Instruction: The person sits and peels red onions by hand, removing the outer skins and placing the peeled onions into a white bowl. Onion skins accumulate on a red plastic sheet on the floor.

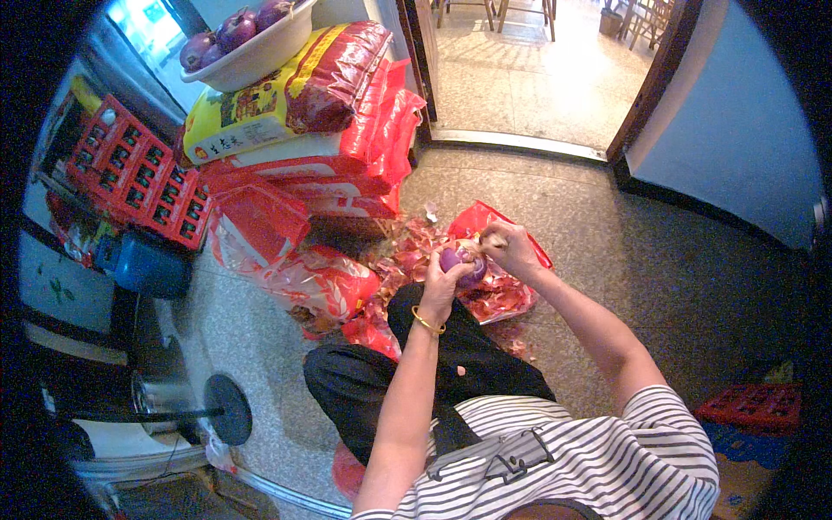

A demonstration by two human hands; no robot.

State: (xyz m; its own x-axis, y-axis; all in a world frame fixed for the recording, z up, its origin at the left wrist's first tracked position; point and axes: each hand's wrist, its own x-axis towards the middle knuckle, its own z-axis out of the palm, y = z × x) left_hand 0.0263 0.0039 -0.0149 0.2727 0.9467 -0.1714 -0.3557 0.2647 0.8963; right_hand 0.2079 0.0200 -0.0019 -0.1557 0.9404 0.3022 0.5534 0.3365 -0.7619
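My left hand point(443, 276) grips a purple onion point(469, 272), partly peeled, with the thumb across its near side. Close against the onion's upper right is my right hand point(510, 248), its fingers curled; whether they pinch a bit of skin or a small tool cannot be made out. Beneath both hands lies a red plastic bag point(504, 300) holding loose onion skins. More dry skins point(411, 246) are scattered over the floor to the left of the bag.
Stacked printed sacks point(286, 97) stand ahead on the left, topped by a white basin point(260, 55) of onions. Red bottle crates point(140, 172) and a blue bin point(153, 266) are farther left. A doorway threshold point(520, 143) lies ahead; a red crate point(751, 408) sits right.
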